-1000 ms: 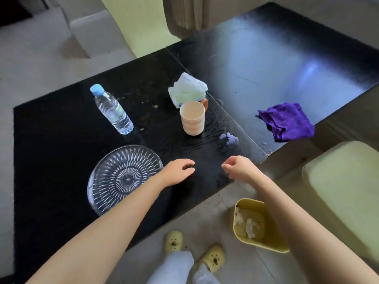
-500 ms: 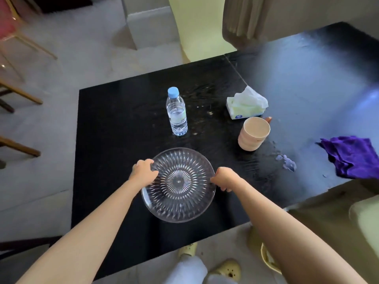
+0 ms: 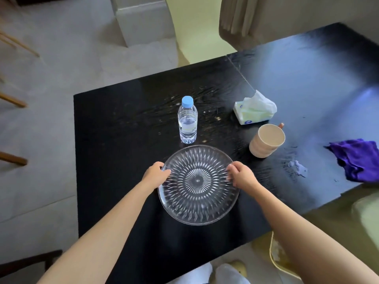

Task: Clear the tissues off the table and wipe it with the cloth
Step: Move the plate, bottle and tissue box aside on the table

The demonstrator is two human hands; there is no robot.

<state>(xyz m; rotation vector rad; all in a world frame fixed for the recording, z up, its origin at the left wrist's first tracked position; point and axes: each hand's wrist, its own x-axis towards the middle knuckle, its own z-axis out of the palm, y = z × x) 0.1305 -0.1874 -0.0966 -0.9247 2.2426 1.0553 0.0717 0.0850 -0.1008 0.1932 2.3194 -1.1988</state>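
Observation:
A clear cut-glass plate [image 3: 198,208] lies on the black table [image 3: 114,140] in front of me. My left hand [image 3: 156,174] grips its left rim and my right hand [image 3: 241,175] grips its right rim. A purple cloth [image 3: 357,160] lies crumpled at the table's right edge. A small wet scrap of tissue [image 3: 297,168] sits on the table between the cloth and the plate. A tissue pack [image 3: 253,111] with a sheet sticking out stands further back.
A water bottle [image 3: 187,121] with a blue cap stands just behind the plate. A beige cup [image 3: 266,141] sits to the plate's right. Crumbs and streaks mark the tabletop behind the bottle. A yellow bin [image 3: 276,253] sits on the floor under my right arm.
Both hands moved left from the table's near edge to the glass plate and took hold of its rim. The view swung left, bringing the plate to the centre.

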